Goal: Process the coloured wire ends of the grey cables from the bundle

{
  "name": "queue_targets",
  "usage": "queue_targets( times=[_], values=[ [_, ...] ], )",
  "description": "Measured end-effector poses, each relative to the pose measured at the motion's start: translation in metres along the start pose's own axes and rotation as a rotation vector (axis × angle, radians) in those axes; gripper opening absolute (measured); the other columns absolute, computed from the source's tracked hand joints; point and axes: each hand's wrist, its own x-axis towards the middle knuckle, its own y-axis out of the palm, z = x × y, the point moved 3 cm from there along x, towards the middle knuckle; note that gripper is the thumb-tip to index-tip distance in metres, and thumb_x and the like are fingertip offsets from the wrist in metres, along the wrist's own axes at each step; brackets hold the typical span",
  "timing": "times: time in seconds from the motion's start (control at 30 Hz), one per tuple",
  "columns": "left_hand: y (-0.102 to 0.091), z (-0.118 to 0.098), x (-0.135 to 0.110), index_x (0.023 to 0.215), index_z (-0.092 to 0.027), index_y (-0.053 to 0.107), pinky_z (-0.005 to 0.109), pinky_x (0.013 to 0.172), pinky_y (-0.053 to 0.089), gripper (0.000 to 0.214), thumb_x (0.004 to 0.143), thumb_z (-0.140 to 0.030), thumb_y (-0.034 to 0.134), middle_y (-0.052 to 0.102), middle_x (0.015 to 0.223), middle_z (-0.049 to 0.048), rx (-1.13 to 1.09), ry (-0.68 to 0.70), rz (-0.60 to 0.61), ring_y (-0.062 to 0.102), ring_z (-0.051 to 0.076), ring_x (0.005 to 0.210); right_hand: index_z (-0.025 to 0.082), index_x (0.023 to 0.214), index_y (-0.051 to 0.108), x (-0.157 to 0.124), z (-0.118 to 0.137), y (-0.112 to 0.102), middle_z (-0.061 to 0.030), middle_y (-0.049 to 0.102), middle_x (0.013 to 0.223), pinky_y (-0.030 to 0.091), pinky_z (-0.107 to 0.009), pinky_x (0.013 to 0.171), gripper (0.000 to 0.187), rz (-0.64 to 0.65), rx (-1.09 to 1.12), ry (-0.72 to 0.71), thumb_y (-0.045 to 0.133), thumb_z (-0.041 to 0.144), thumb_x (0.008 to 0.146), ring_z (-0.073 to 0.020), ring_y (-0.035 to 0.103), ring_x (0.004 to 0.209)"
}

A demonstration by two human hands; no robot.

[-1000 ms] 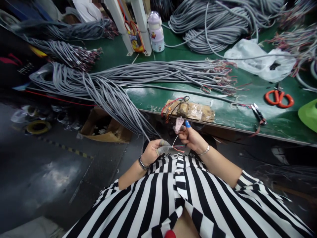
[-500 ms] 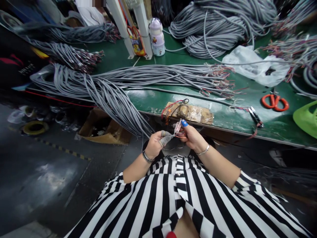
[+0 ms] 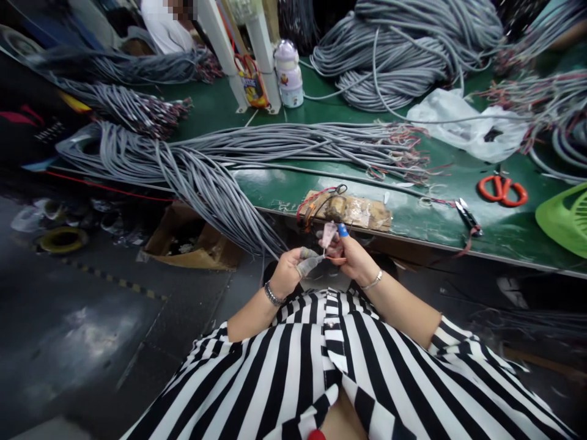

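My left hand [image 3: 293, 269], with grey coverings on the fingertips, pinches the end of a grey cable at the front of the bench. Close beside it, my right hand [image 3: 352, 252], a blue covering on its thumb, grips the thin wires [image 3: 337, 260] that fan out of that cable end. A pale, pinkish-white strip [image 3: 329, 234] stands up between the right fingers; its kind is unclear. From the bench a thick bundle of grey cables [image 3: 220, 198] hangs over the edge toward my left hand. Just beyond my hands lies a worn wooden block [image 3: 362, 212] with wires on it.
Orange-handled scissors [image 3: 502, 190] and small cutters [image 3: 468, 215] lie at right, near a green plastic basket [image 3: 566, 220]. More cable coils [image 3: 413, 55], a plastic bag [image 3: 468, 125] and a bottle [image 3: 290, 76] stand farther back. A cardboard box [image 3: 192, 241] sits below the bench's left side.
Both hands stay together at nearly the same place. The right fingers have shifted on the wires, and the pale strip appears wider and more upright. The view has moved slightly.
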Motion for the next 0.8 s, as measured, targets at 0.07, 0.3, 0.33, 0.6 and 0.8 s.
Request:
queue_targets(
  times=[0.07,0.3,0.33,0.6,0.8],
  values=[
    [-0.004,0.002,-0.010,0.082,-0.012,0.070,0.019,0.047,0.035,0.037,0.071,-0.047,0.078,0.058,0.058,-0.0018,0.056,-0.007,0.035,0.043,0.006,0.048,0.018,0.075,0.057,-0.001,-0.003,-0.005,-0.0015,0.061,0.068,0.006,-0.018,0.037,0.056,0.004,0.024,0.016,0.071,0.071,0.065,-0.0036,0.026,0.043],
    [-0.034,0.030,-0.024,0.084,-0.018,0.073,0.028,0.076,0.051,0.017,0.078,-0.033,0.070,0.072,0.081,0.0050,0.610,-0.038,0.192,0.065,0.018,0.078,0.015,0.075,0.064,-0.015,0.005,-0.027,-0.0008,0.058,0.062,0.009,-0.019,0.038,0.050,-0.005,-0.222,-0.117,0.070,0.065,0.069,-0.0031,0.022,0.043],
    [-0.039,0.032,-0.022,0.085,-0.018,0.074,0.030,0.080,0.051,0.016,0.077,-0.031,0.070,0.073,0.084,0.0054,0.678,-0.036,0.211,0.065,0.019,0.082,0.016,0.076,0.066,-0.020,0.010,-0.029,-0.0009,0.058,0.062,0.013,-0.019,0.039,0.048,-0.016,-0.273,-0.174,0.071,0.062,0.070,-0.0035,0.024,0.043],
    [-0.036,-0.044,0.040,0.105,-0.015,0.072,0.033,0.083,0.054,0.032,0.082,-0.036,0.067,0.075,0.090,0.0085,0.564,0.161,0.193,0.069,0.020,0.082,0.022,0.076,0.069,-0.066,0.088,-0.059,-0.0050,0.062,0.075,0.046,-0.032,0.069,0.026,-0.360,-0.766,-0.899,0.063,0.045,0.084,-0.0195,0.055,0.074],
    [0.020,-0.108,0.154,0.108,-0.012,0.071,0.035,0.096,0.048,0.030,0.083,-0.027,0.061,0.071,0.110,0.0126,0.971,0.481,0.061,0.065,0.024,0.102,0.020,0.062,0.059,-0.057,0.106,-0.086,-0.0023,0.054,0.064,0.040,-0.030,0.066,0.032,-0.515,-1.068,-0.929,0.060,0.041,0.086,-0.0162,0.048,0.064]
  ],
)
